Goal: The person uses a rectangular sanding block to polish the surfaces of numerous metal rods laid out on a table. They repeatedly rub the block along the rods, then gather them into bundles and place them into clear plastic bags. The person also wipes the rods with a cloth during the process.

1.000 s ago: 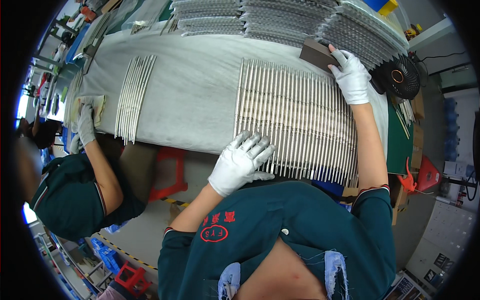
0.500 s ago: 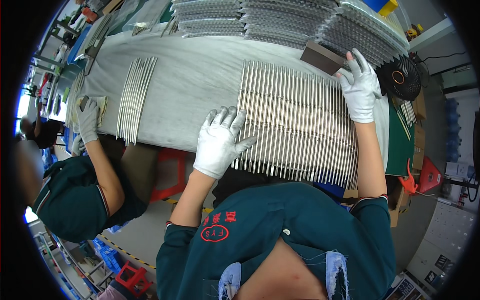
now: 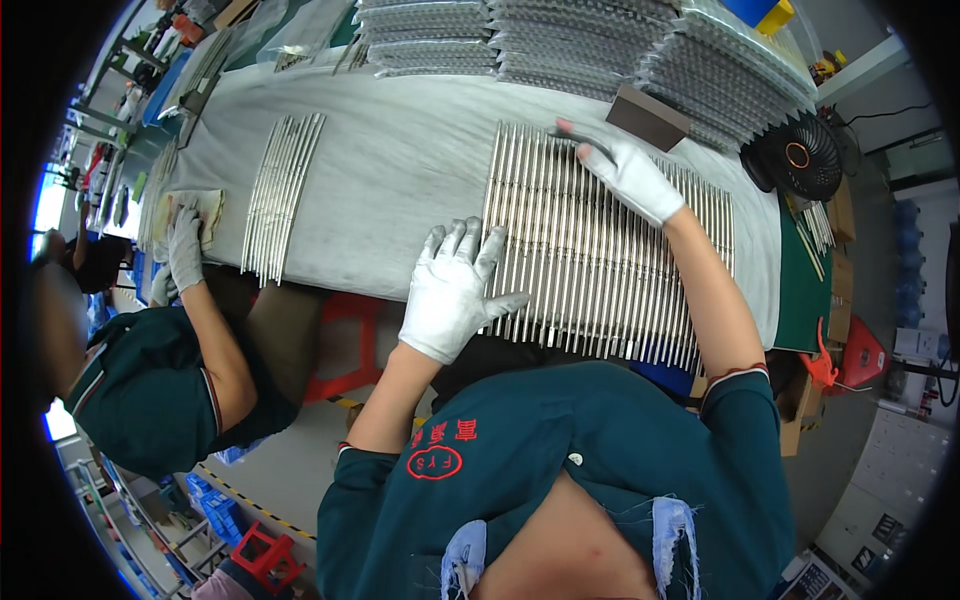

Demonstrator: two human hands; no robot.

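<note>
A broad row of thin silver metal rods (image 3: 600, 270) lies side by side on the grey cloth-covered table in front of me. My left hand (image 3: 448, 295), in a whitish glove, rests at the row's left edge, its fingers stretched and thumb reaching over the nearest rods. Over the far part of the row lies my gloved right hand (image 3: 632, 180), fingers extended to the left; bare fingertips show on it. No object is visible in either hand. A dark brown rectangular block (image 3: 648, 118) lies just beyond the row, near my right hand.
Stacks of clear bubbled plastic trays (image 3: 570, 45) stand along the far side. A black fan (image 3: 798, 155) is at the right. Leftward lies a smaller group of rods (image 3: 280, 200); beyond it, a co-worker's gloved hand (image 3: 185, 250) rests by a yellowish cloth (image 3: 208, 212).
My right hand has swung left from beside the brown block to over the far part of the rods. My left hand stays at the left edge. The co-worker's hand has shifted slightly.
</note>
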